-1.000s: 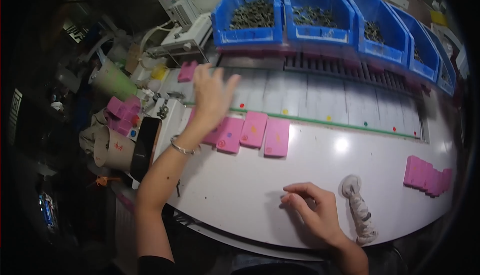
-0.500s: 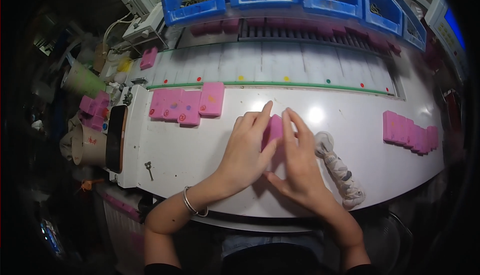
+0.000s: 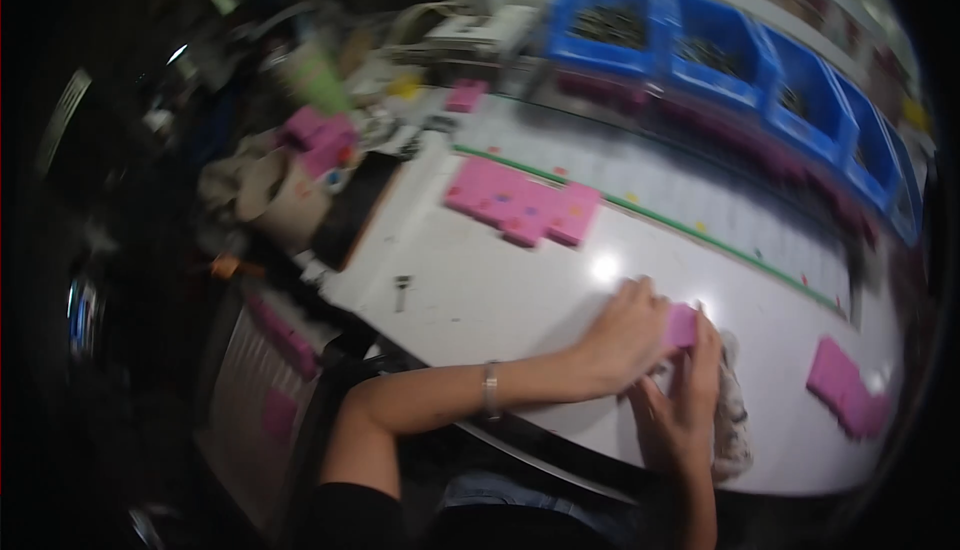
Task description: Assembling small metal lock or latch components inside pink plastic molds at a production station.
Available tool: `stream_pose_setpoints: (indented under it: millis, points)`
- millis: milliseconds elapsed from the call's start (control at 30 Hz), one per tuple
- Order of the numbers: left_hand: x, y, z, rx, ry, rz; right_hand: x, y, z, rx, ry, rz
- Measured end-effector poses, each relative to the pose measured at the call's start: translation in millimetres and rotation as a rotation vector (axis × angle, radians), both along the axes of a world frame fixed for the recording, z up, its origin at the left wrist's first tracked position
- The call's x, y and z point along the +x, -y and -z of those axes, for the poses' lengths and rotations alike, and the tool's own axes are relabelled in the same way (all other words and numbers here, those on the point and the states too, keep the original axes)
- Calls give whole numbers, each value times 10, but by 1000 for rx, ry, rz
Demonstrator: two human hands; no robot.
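A pink block is held between my two hands above the white tabletop, with much of it hidden by fingers. My left hand grips it from the left, fingers bent around it, a bangle on the wrist. From the right, my right hand closes on the same block, fingers up along its side. Beside and partly behind the right hand lies a twisted, wrapped cloth bundle. The picture is smeared by motion, so finer detail of the block does not show.
A group of pink blocks lies beyond my left hand, and another pink group at the right. Blue bins of small metal parts stand at the back. A small dark metal piece and a beige container are leftward.
The whole view has swung leftward and tilted, so the table things appear shifted right and turned. Both hands still hold the pink block; the left hand now wraps across it more.
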State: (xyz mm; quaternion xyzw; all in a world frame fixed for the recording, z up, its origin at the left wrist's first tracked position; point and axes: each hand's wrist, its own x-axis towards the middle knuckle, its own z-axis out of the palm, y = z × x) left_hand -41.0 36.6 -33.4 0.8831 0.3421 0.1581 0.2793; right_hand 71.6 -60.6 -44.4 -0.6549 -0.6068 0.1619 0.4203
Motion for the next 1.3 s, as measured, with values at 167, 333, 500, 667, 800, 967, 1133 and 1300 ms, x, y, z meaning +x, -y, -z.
stream_pose_setpoints:
  millis: [167, 333, 500, 667, 800, 967, 1133, 1300]
  points:
    - [161, 7, -196, -664, 420, 81, -103, -84, -113, 389, 10, 198]
    - [391, 187, 82, -801, 443, 70, -29, 145, -292, 314, 184, 89]
    - [245, 423, -29, -963, 821, -75, -124, 224, -261, 282, 314, 242]
    - [153, 368, 85, -1193, 935, -161, -286, 324, -278, 480, 291, 153]
    - [-170, 286, -75, -1473, 1157, -338, -528, 389, -297, 468, 399, -160]
    - [-411, 391, -190, -1042, 886, -352, -394, 85, -516, 246, -141, -177]
    - [-345, 534, -362, -969, 810, -240, -238, 52, -674, 91, -304, -95]
    - [-370, 558, -399, -926, 700, -173, -259, 42, -701, -76, -705, -79]
